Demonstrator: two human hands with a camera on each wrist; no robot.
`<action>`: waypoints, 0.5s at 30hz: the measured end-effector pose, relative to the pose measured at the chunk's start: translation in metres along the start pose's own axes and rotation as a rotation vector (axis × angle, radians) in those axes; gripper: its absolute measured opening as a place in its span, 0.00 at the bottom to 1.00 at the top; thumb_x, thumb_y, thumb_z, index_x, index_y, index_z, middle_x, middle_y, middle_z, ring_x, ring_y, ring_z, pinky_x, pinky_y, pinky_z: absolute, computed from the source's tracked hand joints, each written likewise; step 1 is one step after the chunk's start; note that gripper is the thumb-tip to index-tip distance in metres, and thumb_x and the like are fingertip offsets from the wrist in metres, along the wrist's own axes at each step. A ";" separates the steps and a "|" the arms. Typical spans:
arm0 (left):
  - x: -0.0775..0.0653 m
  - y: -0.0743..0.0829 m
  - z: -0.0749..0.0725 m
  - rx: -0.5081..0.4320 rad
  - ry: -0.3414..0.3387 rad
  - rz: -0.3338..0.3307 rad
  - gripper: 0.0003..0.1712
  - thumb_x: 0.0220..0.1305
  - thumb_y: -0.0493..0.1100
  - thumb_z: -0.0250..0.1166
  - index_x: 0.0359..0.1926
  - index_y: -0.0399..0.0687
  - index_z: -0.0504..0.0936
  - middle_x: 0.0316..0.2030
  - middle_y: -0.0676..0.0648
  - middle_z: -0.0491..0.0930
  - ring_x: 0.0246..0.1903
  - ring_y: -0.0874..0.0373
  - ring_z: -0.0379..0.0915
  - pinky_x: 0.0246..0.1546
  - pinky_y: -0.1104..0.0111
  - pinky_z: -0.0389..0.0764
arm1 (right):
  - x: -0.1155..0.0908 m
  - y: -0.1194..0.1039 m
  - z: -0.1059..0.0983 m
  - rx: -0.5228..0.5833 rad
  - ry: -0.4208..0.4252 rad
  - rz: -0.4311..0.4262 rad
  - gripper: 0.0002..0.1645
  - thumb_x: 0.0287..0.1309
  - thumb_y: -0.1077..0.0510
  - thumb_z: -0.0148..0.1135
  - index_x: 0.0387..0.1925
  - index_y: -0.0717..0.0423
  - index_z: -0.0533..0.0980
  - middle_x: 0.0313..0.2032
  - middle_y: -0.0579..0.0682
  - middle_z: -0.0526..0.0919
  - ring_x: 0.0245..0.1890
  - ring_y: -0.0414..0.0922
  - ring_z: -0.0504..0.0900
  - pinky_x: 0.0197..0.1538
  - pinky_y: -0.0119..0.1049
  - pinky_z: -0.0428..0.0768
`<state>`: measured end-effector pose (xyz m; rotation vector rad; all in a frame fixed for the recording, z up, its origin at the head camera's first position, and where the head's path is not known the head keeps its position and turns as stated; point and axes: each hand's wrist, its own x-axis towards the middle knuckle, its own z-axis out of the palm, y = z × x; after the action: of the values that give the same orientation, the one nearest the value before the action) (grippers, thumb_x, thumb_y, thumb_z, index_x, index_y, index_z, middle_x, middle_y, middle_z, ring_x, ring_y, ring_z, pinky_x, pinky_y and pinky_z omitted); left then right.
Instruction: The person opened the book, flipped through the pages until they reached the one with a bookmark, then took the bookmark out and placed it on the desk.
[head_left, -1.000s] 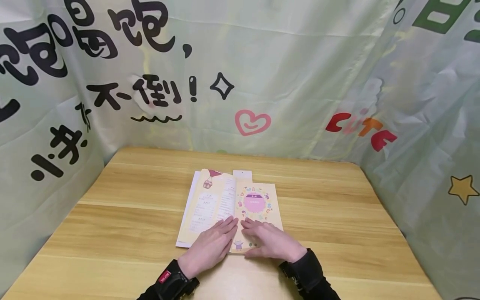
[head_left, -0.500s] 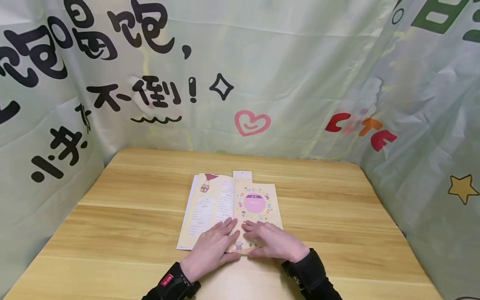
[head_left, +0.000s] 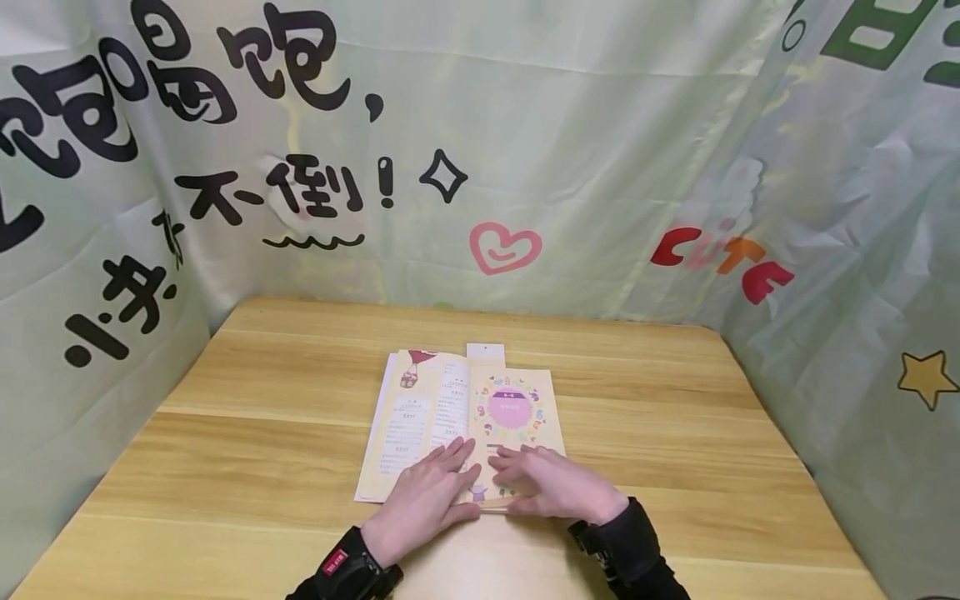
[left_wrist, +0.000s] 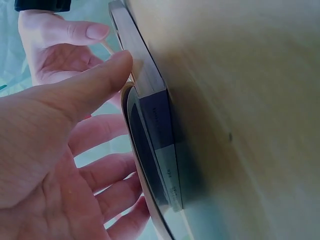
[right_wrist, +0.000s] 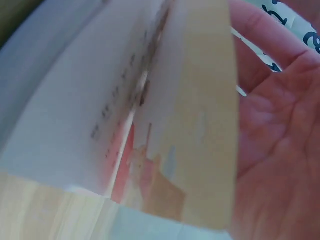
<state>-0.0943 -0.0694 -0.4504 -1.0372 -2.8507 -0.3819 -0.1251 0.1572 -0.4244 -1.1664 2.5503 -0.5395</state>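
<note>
An open book lies on the table, printed text columns on its left page and a pink circle ringed with small drawings on its right page. Fingers extended, my left hand presses the left page beside the gutter; its thumb reaches across the book's bottom edge. My right hand is over the lower right page and pinches its bottom edge, thumb low and fingers above. In the right wrist view, the lifted page stands in front of the palm and hides the fingertips.
The wooden table extends around the book on all sides. A pale card sticks out past the book's top edge. Printed cloth hangs behind and along both sides of the table.
The left page has settled flatter. My left thumb has spread away from the fingers toward the book's bottom edge. My right hand has slid slightly right, its fingers bending more.
</note>
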 end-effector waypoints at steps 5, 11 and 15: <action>0.000 0.000 0.001 -0.004 0.003 -0.005 0.32 0.58 0.59 0.64 0.57 0.43 0.80 0.65 0.38 0.68 0.65 0.47 0.60 0.64 0.56 0.67 | -0.004 -0.001 -0.003 0.012 -0.013 0.007 0.21 0.52 0.57 0.67 0.50 0.54 0.82 0.61 0.52 0.75 0.64 0.53 0.66 0.63 0.59 0.68; 0.000 0.000 0.000 -0.003 -0.004 -0.009 0.32 0.58 0.59 0.64 0.57 0.44 0.80 0.65 0.38 0.67 0.65 0.47 0.60 0.64 0.56 0.67 | -0.008 -0.001 -0.006 0.036 -0.016 0.023 0.21 0.50 0.58 0.66 0.50 0.53 0.82 0.60 0.51 0.76 0.62 0.52 0.70 0.61 0.56 0.71; 0.000 0.000 0.000 -0.016 0.004 -0.008 0.31 0.58 0.58 0.63 0.56 0.43 0.81 0.65 0.38 0.68 0.65 0.47 0.60 0.64 0.55 0.67 | -0.011 0.000 -0.009 0.062 -0.007 0.046 0.22 0.50 0.59 0.66 0.50 0.54 0.82 0.58 0.51 0.78 0.59 0.52 0.72 0.60 0.54 0.72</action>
<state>-0.0939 -0.0694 -0.4504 -1.0270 -2.8533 -0.4077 -0.1217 0.1671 -0.4156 -1.0837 2.5287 -0.5982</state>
